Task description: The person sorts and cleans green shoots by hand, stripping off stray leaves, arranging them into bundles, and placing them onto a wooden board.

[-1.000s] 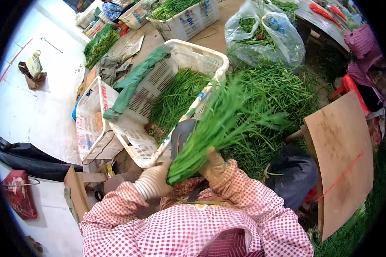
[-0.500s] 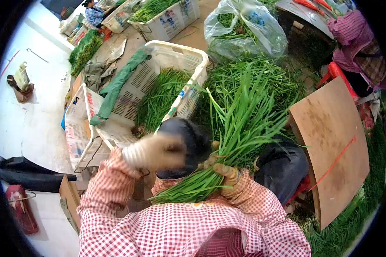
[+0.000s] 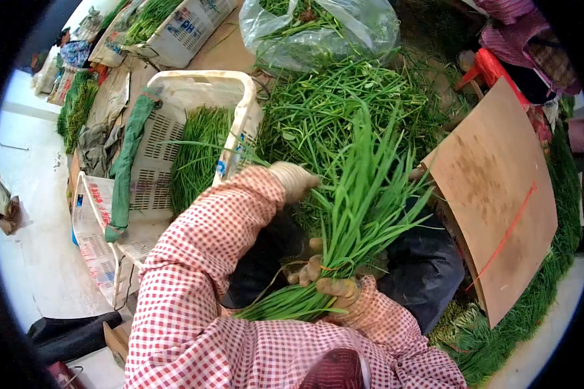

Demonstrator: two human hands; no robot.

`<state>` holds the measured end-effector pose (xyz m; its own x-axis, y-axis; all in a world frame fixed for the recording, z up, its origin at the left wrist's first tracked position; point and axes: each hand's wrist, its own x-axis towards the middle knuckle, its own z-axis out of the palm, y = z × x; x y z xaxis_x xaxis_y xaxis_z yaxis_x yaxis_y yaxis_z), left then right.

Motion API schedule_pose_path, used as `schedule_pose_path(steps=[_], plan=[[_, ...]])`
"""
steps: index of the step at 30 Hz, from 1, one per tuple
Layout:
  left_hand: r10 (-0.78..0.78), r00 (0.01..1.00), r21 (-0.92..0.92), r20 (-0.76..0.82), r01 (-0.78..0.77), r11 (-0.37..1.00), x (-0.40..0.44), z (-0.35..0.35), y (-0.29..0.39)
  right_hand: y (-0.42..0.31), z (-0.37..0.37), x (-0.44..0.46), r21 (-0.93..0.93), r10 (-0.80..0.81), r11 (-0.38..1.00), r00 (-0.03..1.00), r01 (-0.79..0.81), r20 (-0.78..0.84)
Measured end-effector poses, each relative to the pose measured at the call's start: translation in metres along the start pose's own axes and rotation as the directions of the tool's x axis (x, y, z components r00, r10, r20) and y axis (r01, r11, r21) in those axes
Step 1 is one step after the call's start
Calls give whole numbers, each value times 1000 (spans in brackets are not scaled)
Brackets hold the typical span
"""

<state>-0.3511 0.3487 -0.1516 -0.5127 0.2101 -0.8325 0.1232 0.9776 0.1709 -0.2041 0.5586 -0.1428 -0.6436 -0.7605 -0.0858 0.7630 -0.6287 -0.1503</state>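
Note:
A bunch of garlic chives [image 3: 363, 214], long flat green leaves, stands tilted across my lap. My gloved right hand [image 3: 328, 285] is wrapped round its lower part, and the stem ends [image 3: 285, 303] stick out to the left. A thin reddish band [image 3: 331, 268] shows on the stems just above the fingers. My left hand [image 3: 298, 181], in a pale glove, is beside the upper leaves with its fingers closed; what they hold is hidden. One long loose blade [image 3: 198, 143] runs leftward from behind that wrist. A thin brown strand [image 3: 271, 280] curves beside the stems.
A white plastic crate [image 3: 204, 81] with greens stands at the left, a green cloth [image 3: 126, 168] over its side. Ahead lie a heap of loose greens [image 3: 344, 110] and a clear plastic bag [image 3: 376, 32]. A brown board [image 3: 499, 194] leans at the right, near a red stool [image 3: 493, 71].
My left hand has moved right and up, from in front of my knee to beside the leaves. My right hand keeps its grip on the bunch. The view has shifted.

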Motion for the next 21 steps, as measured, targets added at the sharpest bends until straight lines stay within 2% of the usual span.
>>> schedule_pose_path(steps=[1,2,3,4,5,6,7,8,10,12,13,14,16,18,20,21], plan=[[-46,998,-89,-31,43,995,-4,-2,-11,1,-4,0,8,-5,1000,1000,5,-5],[-124,992,-92,-35,120,988,14,-4,-33,2,-11,1,46,-48,998,999,47,10],[-154,966,-126,-208,130,984,4,-7,-49,1,-16,2,80,-90,993,995,88,30],[-205,948,-170,-242,167,971,-14,-21,-58,-4,-17,4,78,-96,993,994,92,43],[-297,925,-202,-238,252,946,-23,-26,-73,-13,-17,4,56,-127,991,990,123,67],[-346,884,-181,-314,302,936,-45,-28,-80,-24,-17,4,35,-153,988,983,150,97],[-404,858,-236,-315,342,910,-54,-26,-99,-42,-9,-2,-74,-165,983,986,165,7],[-432,825,-322,-364,324,890,-61,-19,-118,-53,2,-4,-72,-161,984,986,163,29],[-634,711,-767,-306,211,606,-94,-18,-131,-70,17,-4,-42,-353,936,931,350,-97],[-720,630,-899,-290,80,432,-108,-4,-164,-83,1,-4,-29,-408,913,912,407,-49],[-731,637,-947,-247,0,321,-121,-4,-153,-90,-11,1,-29,-423,906,905,422,-43],[-698,649,-940,-303,-84,331,-125,4,-150,-89,-21,-3,-20,-433,901,901,433,-32],[-606,728,-934,-320,-135,332,-162,-11,-66,-83,-3,-4,72,-362,924,919,376,-155],[-481,785,-908,-391,-244,342,-154,0,-30,-73,8,-9,112,-203,967,959,228,-200],[-397,810,-853,-431,-223,472,-161,2,28,-68,16,-13,65,-185,978,971,196,-149],[-361,818,-791,-449,-175,586,-158,6,48,-66,18,-12,87,-213,971,972,221,-97]])
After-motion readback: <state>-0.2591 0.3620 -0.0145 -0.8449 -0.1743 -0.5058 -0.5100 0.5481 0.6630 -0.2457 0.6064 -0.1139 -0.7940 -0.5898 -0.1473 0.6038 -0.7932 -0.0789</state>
